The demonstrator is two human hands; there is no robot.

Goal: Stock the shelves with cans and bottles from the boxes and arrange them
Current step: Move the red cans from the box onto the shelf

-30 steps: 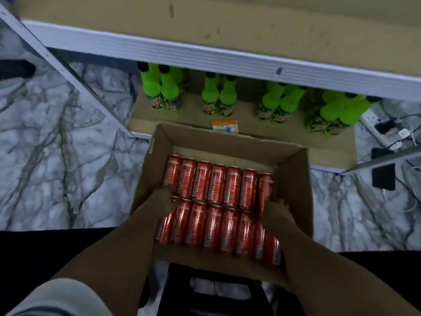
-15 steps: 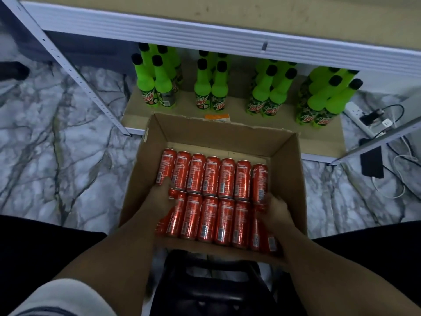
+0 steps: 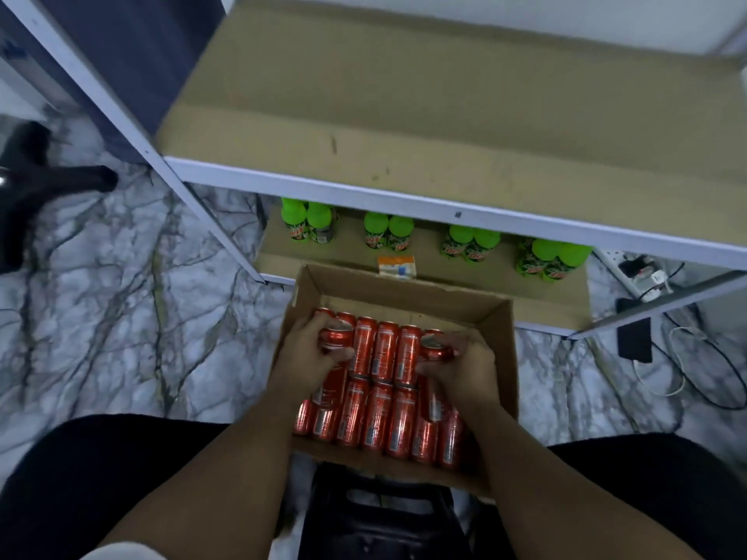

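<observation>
Fingers of our left hand (image 3: 319, 349) curled round one red can (image 3: 336, 337), our right hand (image 3: 456, 359) gripping another (image 3: 436, 349), both above glossy packed cans (image 3: 376, 414) in our cardboard box (image 3: 404, 295), labels blurred

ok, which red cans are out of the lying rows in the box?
Two: the can in the left hand at the far-left end, and the can in the right hand near the far-right end. Both are tipped up, tops showing; the rest lie flat.

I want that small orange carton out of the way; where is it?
In the head view, the orange carton sits on the bottom shelf, just behind the cardboard box's far wall, between the second and third clusters of green bottles.
</observation>
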